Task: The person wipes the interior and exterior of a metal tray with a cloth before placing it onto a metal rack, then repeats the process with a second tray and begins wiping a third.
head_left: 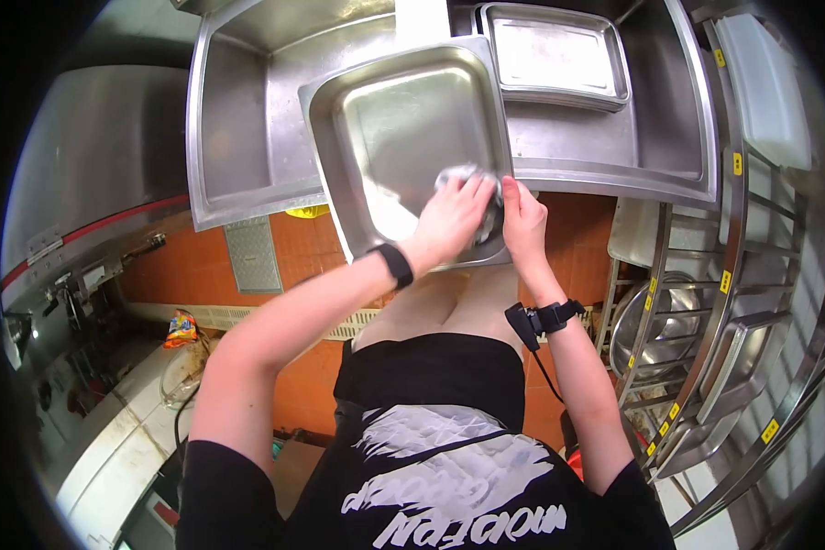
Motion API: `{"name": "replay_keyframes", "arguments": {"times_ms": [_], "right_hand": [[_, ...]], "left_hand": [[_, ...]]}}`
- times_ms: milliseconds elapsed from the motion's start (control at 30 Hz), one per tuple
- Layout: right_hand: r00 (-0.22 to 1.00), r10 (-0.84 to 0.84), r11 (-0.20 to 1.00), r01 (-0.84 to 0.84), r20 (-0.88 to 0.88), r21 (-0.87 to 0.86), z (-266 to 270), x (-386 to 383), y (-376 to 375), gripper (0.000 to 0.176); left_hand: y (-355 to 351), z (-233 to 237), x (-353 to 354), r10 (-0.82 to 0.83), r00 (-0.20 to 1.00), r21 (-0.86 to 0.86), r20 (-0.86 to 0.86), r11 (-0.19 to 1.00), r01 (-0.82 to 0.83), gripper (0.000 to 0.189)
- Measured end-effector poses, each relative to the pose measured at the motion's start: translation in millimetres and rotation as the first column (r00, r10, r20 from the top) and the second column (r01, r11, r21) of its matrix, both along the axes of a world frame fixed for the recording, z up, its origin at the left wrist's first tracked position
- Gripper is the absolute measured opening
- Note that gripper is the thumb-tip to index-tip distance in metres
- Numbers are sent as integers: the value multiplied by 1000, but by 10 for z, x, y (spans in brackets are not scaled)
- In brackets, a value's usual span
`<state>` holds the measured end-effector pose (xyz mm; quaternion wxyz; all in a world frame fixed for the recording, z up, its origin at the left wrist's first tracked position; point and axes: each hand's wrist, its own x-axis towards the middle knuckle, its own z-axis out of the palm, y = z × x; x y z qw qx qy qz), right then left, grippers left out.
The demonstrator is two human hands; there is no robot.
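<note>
A deep rectangular stainless steel pan (396, 124) is tilted toward me, over the front edge of the double sink (229, 209). My left hand (451, 218) presses a crumpled grey-white cloth (467, 172) against the pan's inside, at the near right corner. Its fingers are bent over the cloth and hide part of it. On the pan's right side, my right hand (526, 225) grips the rim, thumb pointing up along the edge. The pan's underside is hidden.
Shallow steel trays (559, 57) are stacked in the right basin. A metal rack (729, 238) on the right holds a white plastic tub (763, 92), a round steel bowl (655, 323) and steel pans. Steel equipment (101, 156) stands on the left. Orange tiles (293, 252) cover the floor.
</note>
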<state>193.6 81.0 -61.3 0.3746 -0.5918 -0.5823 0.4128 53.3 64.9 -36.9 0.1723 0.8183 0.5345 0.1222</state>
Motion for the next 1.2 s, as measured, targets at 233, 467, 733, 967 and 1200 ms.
{"name": "replay_keyframes", "arguments": {"times_ms": [233, 467, 733, 967, 1200], "right_hand": [[999, 31, 999, -31, 8, -6, 36, 24, -13, 41], [1000, 10, 996, -8, 28, -87, 75, 9, -21, 40], [997, 63, 998, -62, 55, -16, 67, 26, -38, 41], [992, 47, 999, -45, 115, -19, 98, 11, -46, 44], [997, 34, 998, -30, 74, -57, 131, -14, -40, 41]], "left_hand": [[987, 282, -662, 327, 917, 206, -227, 937, -283, 41], [-3, -8, -278, -194, 952, -68, -235, 981, 183, 44], [693, 263, -1021, 135, 872, 297, -470, 955, 13, 34], [76, 286, -1109, -40, 806, -206, -591, 973, -103, 40], [-306, 156, -355, 20, 1000, -310, 8, 951, -17, 51]]}}
